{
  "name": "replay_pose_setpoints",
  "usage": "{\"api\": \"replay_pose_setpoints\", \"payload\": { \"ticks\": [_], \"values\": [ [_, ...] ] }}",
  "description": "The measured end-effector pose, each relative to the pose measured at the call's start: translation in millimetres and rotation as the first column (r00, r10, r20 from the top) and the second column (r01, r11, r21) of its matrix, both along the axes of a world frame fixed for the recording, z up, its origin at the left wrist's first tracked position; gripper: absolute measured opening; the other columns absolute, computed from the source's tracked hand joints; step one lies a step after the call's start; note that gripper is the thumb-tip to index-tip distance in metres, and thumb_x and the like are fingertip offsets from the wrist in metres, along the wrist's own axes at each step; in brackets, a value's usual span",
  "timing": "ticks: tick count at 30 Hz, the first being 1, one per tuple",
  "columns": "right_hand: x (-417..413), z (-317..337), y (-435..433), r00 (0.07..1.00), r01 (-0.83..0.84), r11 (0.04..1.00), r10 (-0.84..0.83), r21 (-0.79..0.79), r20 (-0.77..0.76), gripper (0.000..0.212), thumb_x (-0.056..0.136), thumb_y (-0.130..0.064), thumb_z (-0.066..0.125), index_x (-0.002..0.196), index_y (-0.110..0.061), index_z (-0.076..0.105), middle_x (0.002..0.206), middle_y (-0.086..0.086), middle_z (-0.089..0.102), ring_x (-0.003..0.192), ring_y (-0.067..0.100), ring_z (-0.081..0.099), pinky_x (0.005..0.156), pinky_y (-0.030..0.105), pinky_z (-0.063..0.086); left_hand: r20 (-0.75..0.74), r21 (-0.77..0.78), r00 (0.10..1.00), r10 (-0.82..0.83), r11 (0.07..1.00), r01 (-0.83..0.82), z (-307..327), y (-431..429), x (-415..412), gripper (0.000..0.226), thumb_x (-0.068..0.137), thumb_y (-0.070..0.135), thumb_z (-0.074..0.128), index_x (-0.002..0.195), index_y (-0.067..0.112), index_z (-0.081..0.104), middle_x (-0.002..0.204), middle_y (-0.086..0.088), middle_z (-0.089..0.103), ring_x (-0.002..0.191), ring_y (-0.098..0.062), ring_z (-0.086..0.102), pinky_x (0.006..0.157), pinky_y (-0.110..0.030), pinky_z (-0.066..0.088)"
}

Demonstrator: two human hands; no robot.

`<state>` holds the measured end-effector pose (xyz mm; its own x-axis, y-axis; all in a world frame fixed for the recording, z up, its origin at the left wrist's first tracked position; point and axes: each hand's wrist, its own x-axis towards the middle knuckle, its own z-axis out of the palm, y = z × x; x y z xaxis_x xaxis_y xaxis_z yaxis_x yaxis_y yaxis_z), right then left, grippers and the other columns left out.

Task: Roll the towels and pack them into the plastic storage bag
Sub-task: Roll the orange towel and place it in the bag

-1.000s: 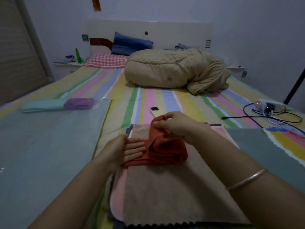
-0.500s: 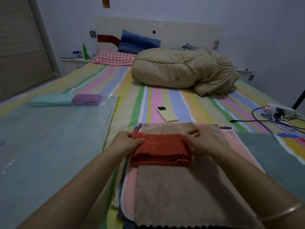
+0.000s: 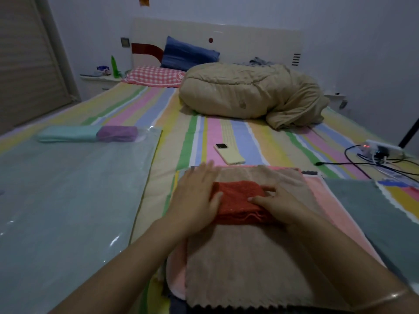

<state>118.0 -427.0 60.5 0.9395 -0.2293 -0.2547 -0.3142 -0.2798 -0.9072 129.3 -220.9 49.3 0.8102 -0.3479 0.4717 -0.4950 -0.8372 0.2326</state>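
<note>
Red towel [image 3: 238,200] folded into a thick, short wad, lying crosswise on the far half of a tan towel [image 3: 249,268], layered edges turned toward the camera. Left hand [image 3: 195,200] flat and palm down over the wad's left end, fingers straight and close together, tips reaching past it onto the tan cloth, holding nothing. Right hand [image 3: 278,205] laid over the wad's right end, fingers stretched out leftward and pressing on the red cloth, thumb side toward the far edge, not closed round anything; thin bangle [image 3: 385,299] on that wrist. Under the tan towel, a pink towel [image 3: 328,200] showing along the right and left edges, with darker layers peeking out below; just to the right, a grey towel [image 3: 374,211] spread flat. On the left of the striped sheet [image 3: 226,132], well apart from the stack, a clear plastic storage bag [image 3: 68,200] lying flat, glints along its near side; at its far end a teal roll [image 3: 68,133] and a purple roll [image 3: 118,133] end to end, the purple one seen through the film, no telling whether the teal one sits inside. Beyond the stack, a pale yellow phone [image 3: 230,154] face down; farther back a bundled beige duvet [image 3: 249,91]; at the right edge a power strip [image 3: 381,148] with black cables trailing
</note>
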Motion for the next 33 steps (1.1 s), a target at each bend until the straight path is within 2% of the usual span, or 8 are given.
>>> {"api": "replay_pose_setpoints", "payload": {
  "ticks": [9, 13, 15, 18, 21, 24, 28, 33],
  "values": [
    [-10, 18, 21, 0.966, 0.078, 0.991, -0.102, 0.108, 0.239, 0.040, 0.080, -0.001, 0.071, 0.117, -0.008, 0.057, 0.092, 0.009, 0.067, 0.070, 0.015, 0.064, 0.050, 0.020, 0.054, -0.143, 0.199, 0.989, 0.032, 0.980, -0.003, -39, -29, -4, 0.086, 0.079, 0.054, -0.004, 0.153, 0.017, 0.016, 0.160, -0.002, 0.017, 0.148, -0.016, 0.012, 0.120, -0.040, 0.003],
    [-16, 24, 56, 0.936, 0.003, 0.994, 0.036, -0.111, 0.349, 0.044, 0.077, -0.023, 0.077, 0.116, -0.023, 0.056, 0.098, -0.006, 0.064, 0.085, 0.007, 0.063, 0.076, 0.034, 0.057, -0.323, -0.259, 0.935, -0.144, 0.964, 0.059, -25, -20, -5, 0.058, 0.084, 0.035, 0.035, 0.139, 0.021, 0.047, 0.142, -0.003, 0.050, 0.129, -0.012, 0.045, 0.107, -0.025, 0.028],
    [-20, 21, 73, 0.906, -0.055, 0.984, 0.121, -0.170, 0.405, 0.038, 0.078, -0.026, 0.076, 0.111, -0.029, 0.058, 0.096, -0.014, 0.065, 0.088, 0.002, 0.064, 0.083, 0.036, 0.056, -0.480, -0.747, 0.791, -0.379, 0.650, -0.142, -10, -8, -4, 0.035, 0.092, 0.012, 0.045, 0.122, 0.019, 0.062, 0.113, -0.007, 0.068, 0.093, -0.008, 0.067, 0.080, -0.018, 0.048],
    [-23, 10, 91, 0.833, -0.058, 0.878, 0.305, -0.476, 0.462, 0.034, 0.079, -0.039, 0.068, 0.111, -0.032, 0.061, 0.106, -0.014, 0.067, 0.101, 0.004, 0.060, 0.091, 0.032, 0.049, -0.384, -0.899, 0.663, -0.643, 0.095, -0.428, -8, 15, 17, 0.040, 0.094, -0.008, 0.039, 0.125, 0.008, 0.058, 0.096, -0.010, 0.070, 0.072, -0.014, 0.068, 0.059, -0.022, 0.055],
    [-25, -4, 104, 0.797, 0.018, 0.692, 0.426, -0.722, 0.428, 0.028, 0.089, -0.041, 0.057, 0.113, -0.030, 0.064, 0.117, -0.011, 0.065, 0.106, 0.003, 0.045, 0.092, 0.018, 0.030, -0.319, -0.854, 0.602, -0.732, -0.054, -0.517, -11, 31, 28, 0.037, 0.099, 0.004, 0.038, 0.133, 0.006, 0.052, 0.088, -0.010, 0.073, 0.059, -0.006, 0.065, 0.053, -0.017, 0.052],
    [-23, -9, 111, 0.796, 0.069, 0.636, 0.429, -0.769, 0.426, 0.033, 0.094, -0.036, 0.040, 0.098, -0.024, 0.071, 0.106, -0.008, 0.070, 0.098, 0.010, 0.049, 0.091, 0.026, 0.033, -0.405, -0.871, 0.618, -0.674, 0.080, -0.484, -18, 35, 36, 0.033, 0.096, 0.010, 0.051, 0.128, 0.005, 0.057, 0.118, -0.019, 0.066, 0.077, -0.008, 0.068, 0.064, -0.017, 0.053],
    [-10, 2, 99, 0.915, -0.013, 0.898, 0.188, -0.441, 0.356, 0.022, 0.095, -0.027, 0.051, 0.100, -0.027, 0.073, 0.098, -0.007, 0.072, 0.089, 0.009, 0.061, 0.083, 0.029, 0.049, -0.501, -0.779, 0.814, -0.295, 0.563, -0.275, -27, 46, 53, 0.026, 0.079, 0.017, 0.076, 0.104, 0.019, 0.067, 0.104, -0.006, 0.069, 0.095, -0.021, 0.066, 0.078, -0.032, 0.054],
    [3, 5, 87, 1.000, -0.022, 0.998, 0.023, -0.056, 0.007, 0.037, 0.080, -0.033, 0.074, 0.109, -0.016, 0.058, 0.100, 0.004, 0.069, 0.085, 0.019, 0.069, 0.077, 0.042, 0.059, -0.686, -0.518, 0.700, -0.197, 0.809, -0.280, -11, 55, 62, 0.027, 0.080, 0.039, 0.074, 0.093, 0.017, 0.064, 0.087, -0.004, 0.066, 0.074, -0.027, 0.068, 0.070, -0.043, 0.060]
  ]
}}
